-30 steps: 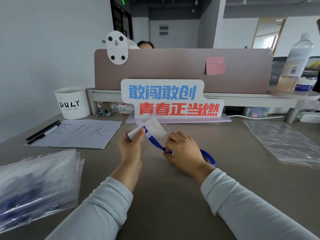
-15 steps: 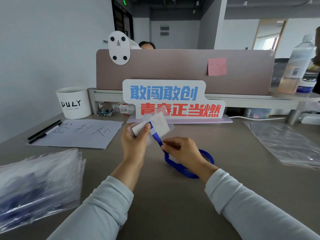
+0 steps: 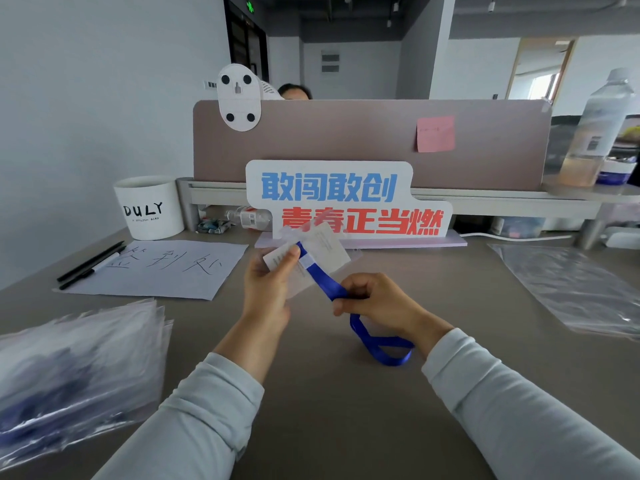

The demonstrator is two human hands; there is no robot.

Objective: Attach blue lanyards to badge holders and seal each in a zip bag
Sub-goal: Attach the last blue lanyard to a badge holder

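Badge holder (image 3: 327,247) pinched in left hand (image 3: 272,292); blue lanyard (image 3: 325,284), running from holder, gripped in curled right hand (image 3: 377,303), loop hanging below.

White cup (image 3: 149,207) stands beside handwritten sheet (image 3: 162,268) and black pens (image 3: 90,265).

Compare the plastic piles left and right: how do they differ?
The left pile is thick and shows blue through the plastic; the right pile lies thin and looks clear. The left pile lies closer to us than the right pile. Both are transparent plastic.
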